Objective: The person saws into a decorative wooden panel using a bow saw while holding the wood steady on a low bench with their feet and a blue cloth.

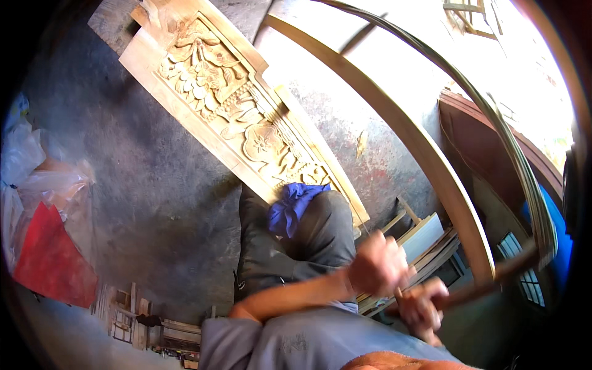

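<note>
L hand [382, 265] & R hand [424, 306] both nr the body, right of the lap, just beside each other, both motion-blurred. R hand clenched round the near end of a dark wood end bar [478, 291], part of a big wooden frame saw [453, 191]. L hand: fingers look curled in, but can't tell if it's grasping anything, too blurry.

Saw's on the right side of the scene, running from the hands to the far edge: pale wood stretcher [401, 108] down the middle, twisted cord [536, 209] along its right, plus a dark crosspiece [364, 34] at the far end btwn the two.

Carved wood panel [262, 142] w/ floral relief runs diag. from far left to the lap; near end is under or against the knee [333, 216], can't tell which. Blue cloth [293, 209] crumpled on the dark trousers [265, 246], touching the panel's near end.

Right, nr the hands: stacked boards [425, 246]. Far right, wood furniture frame [472, 12] in bright light. Left: clear plastic sheeting [55, 182] w/ a red sheet [52, 259] just nearer, both on the concrete floor [154, 179].
</note>
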Demonstrator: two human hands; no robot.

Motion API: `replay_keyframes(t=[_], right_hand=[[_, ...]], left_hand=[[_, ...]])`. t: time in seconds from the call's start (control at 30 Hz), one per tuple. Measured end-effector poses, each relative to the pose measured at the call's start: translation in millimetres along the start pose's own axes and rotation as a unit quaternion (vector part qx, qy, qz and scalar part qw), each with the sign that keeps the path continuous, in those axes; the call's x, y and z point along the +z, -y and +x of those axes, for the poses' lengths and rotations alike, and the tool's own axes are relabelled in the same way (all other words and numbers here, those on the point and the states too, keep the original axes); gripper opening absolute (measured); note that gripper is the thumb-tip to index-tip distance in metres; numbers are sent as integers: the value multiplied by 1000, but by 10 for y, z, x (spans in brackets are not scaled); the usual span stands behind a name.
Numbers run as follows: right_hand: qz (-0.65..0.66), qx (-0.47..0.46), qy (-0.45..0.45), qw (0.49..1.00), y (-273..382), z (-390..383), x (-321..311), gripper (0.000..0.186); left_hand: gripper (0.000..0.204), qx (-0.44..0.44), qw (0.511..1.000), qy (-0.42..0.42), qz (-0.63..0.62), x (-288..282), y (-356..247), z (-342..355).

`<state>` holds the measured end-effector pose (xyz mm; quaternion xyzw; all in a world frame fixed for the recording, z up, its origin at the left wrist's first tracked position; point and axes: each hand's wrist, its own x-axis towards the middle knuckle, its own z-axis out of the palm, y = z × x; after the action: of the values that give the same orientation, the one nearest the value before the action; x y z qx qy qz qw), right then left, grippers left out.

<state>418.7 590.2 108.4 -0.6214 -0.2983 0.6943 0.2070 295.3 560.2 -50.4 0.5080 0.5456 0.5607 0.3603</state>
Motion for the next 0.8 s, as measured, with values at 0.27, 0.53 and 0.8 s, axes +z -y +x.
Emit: replay_keyframes(t=[0.27,0.53,0.8], right_hand=[[127,-11,29,991,-1108,1814,389,11],[1,42,5,999,-10,76,13,20],[114,-16,22,993,-749,1211,244,14]], left_hand=[[36,77,986,14,144,-382,1956,333],[32,12,1000,4,9,-69,147,89],[30,28,996,42,74,-336,1314,255]])
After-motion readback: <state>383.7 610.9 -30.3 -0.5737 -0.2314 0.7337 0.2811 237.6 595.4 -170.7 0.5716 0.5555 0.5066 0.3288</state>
